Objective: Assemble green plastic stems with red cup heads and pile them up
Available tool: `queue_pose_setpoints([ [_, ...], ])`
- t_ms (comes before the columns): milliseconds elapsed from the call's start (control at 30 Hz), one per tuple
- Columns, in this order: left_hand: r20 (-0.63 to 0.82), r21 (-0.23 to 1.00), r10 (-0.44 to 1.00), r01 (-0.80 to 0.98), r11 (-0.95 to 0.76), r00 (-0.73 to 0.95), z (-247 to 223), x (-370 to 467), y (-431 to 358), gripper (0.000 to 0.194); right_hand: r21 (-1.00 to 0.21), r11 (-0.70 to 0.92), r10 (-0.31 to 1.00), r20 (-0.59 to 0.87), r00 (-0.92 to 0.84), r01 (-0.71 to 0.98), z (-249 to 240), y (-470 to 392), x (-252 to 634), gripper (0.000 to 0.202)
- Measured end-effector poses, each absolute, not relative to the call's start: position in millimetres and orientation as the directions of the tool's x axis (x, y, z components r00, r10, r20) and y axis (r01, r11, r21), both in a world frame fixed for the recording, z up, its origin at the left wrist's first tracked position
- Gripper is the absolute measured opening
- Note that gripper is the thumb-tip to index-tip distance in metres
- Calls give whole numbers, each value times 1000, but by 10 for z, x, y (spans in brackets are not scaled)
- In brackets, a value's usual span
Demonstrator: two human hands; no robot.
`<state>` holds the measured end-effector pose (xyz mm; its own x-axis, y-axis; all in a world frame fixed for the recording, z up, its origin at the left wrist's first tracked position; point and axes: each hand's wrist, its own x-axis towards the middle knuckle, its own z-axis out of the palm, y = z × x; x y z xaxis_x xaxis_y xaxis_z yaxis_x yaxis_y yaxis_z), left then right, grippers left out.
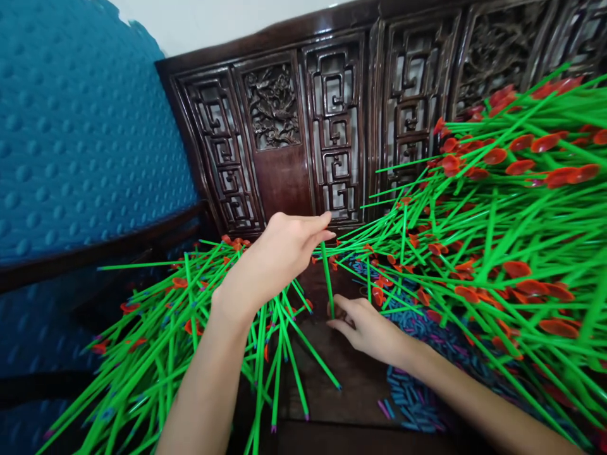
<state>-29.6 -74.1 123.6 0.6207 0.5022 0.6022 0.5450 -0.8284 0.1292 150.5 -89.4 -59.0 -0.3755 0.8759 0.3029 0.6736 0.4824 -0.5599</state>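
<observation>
A thin green stick (327, 278) stands nearly upright between my two hands. My left hand (291, 249) is closed in a pinch on its upper end, the fingertips pointing right. Lower down, my right hand (363, 322) closes thumb and fingers around the stick's bottom end. Whether a small piece is also in those fingers I cannot tell. Small blue and purple tube-like pieces (417, 398) lie in a heap beneath and beside my right forearm. Left of my left forearm, a pile of green sticks (161, 354) shows red cups and dark blue or purple tips.
A larger heap of green sticks with red flared cups (516, 268) fills the right side. Everything rests on a dark wooden seat (322, 379), backed by a carved lattice panel (284, 183). A blue bumpy sheet (85, 133) hangs over the left side.
</observation>
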Motion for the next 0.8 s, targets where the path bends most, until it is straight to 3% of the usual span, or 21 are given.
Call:
queue_pose_setpoints([
  [200, 603, 203, 469, 445, -872, 645, 1230, -251, -804, 27, -528, 580, 813, 332, -478, 621, -575, -879, 1538, 19],
  [567, 490, 372, 606, 478, -796, 627, 1245, -278, -784, 29, -519, 651, 755, 364, -545, 554, -583, -777, 1529, 9],
  [800, 537, 319, 548, 447, -836, 641, 1224, -261, -789, 30, -544, 600, 796, 334, -504, 587, -577, -791, 1536, 14],
])
